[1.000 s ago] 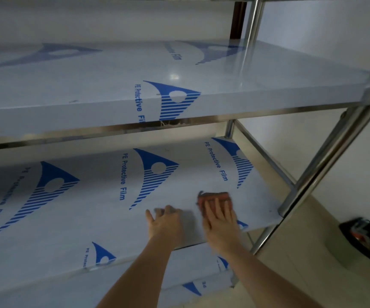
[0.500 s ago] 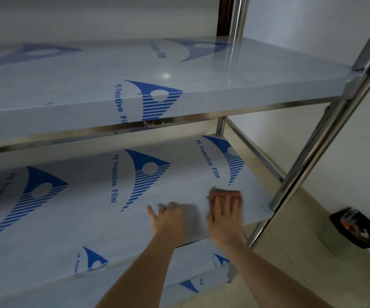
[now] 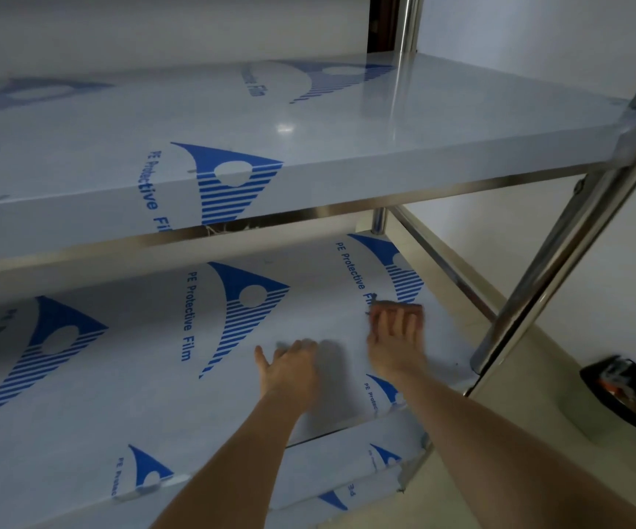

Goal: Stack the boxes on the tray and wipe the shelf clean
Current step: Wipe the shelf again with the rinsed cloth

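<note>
A steel rack has shelves covered in white film with blue logos. Both my hands are on the middle shelf (image 3: pixel 125 383), near its right front corner. My right hand (image 3: pixel 394 343) lies flat with straight fingers, pressing a reddish-brown cloth (image 3: pixel 404 308) onto the shelf; only the cloth's far edge shows past my fingertips. My left hand (image 3: pixel 289 366) rests flat on the shelf just left of it, fingers spread, holding nothing. No boxes or tray are in view.
The upper shelf (image 3: pixel 309 147) overhangs the middle one closely. A steel post (image 3: pixel 560 261) stands at the rack's right front corner, a side rail behind it. A lower shelf (image 3: pixel 347 471) shows below. A black container (image 3: pixel 629 395) sits on the floor at right.
My right hand has slid the cloth away from me and to the right along the shelf. My left hand has stayed about where it was.
</note>
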